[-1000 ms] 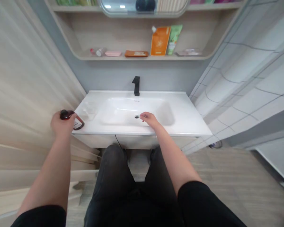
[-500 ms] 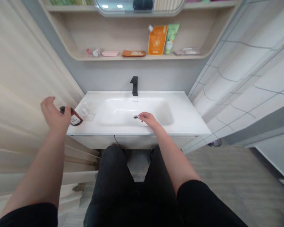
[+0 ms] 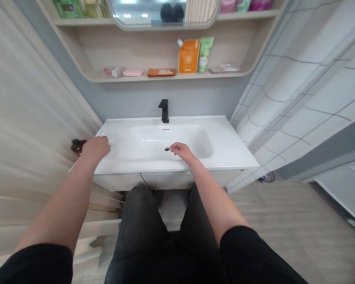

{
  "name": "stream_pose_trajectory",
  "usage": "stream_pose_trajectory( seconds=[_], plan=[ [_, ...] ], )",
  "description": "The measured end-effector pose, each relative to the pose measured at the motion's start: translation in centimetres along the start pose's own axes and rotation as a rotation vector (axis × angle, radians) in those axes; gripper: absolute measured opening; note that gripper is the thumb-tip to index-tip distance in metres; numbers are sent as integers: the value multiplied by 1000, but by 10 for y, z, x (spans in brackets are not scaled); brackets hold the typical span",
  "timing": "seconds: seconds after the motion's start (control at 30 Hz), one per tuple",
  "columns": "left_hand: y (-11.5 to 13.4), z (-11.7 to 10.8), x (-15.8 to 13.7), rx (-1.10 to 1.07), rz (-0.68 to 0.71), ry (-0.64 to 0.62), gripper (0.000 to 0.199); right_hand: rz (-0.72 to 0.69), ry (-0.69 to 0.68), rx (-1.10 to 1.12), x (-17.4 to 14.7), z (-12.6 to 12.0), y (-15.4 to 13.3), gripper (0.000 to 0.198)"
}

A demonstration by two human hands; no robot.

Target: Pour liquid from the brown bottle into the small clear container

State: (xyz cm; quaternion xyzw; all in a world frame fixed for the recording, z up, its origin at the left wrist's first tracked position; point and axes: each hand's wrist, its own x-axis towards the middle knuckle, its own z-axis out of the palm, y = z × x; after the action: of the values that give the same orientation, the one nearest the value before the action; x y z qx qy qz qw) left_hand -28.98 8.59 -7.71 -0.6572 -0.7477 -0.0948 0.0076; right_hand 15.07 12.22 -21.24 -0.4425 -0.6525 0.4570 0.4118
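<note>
My left hand (image 3: 96, 147) is curled closed over the left end of the white counter, its knuckles toward me. Its fingertips are hidden, and I cannot make out what they hold. Just left of it stands a dark brown bottle (image 3: 77, 146) with a black cap, partly covered by the hand. Above the white sink basin (image 3: 195, 138), beside the drain hole (image 3: 167, 149), my right hand (image 3: 181, 151) has its fingers drawn together; anything between them is too small to name. A black faucet (image 3: 164, 110) rises behind the basin.
A wall shelf carries an orange pouch (image 3: 189, 56), a green tube (image 3: 205, 54), an orange packet (image 3: 161, 72), a pink case (image 3: 133, 73) and a clear flat pack (image 3: 225, 68). A mirror (image 3: 165, 14) hangs above. A pale curtain (image 3: 32, 118) borders the left, white tiles (image 3: 307, 98) the right.
My left hand has left the brown bottle and moved right onto the counter, its fingers closing where a clear crumpled thing lay. The right hand stays by the drain. The view has tilted slightly upward.
</note>
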Motion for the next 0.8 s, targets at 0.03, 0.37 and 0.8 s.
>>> stream_pose_trajectory(
  seconds=[0.03,0.37,0.8],
  plan=[
    [7,0,-5,13,9,3,30,-4,-9,-4,0,0,1,37],
    [183,113,-19,-968,140,193,29,-97,-176,-1,-3,5,-3,120],
    [224,176,-13,-1592,176,-114,58,26,-43,-64,9,-1,15,55]
  ],
)
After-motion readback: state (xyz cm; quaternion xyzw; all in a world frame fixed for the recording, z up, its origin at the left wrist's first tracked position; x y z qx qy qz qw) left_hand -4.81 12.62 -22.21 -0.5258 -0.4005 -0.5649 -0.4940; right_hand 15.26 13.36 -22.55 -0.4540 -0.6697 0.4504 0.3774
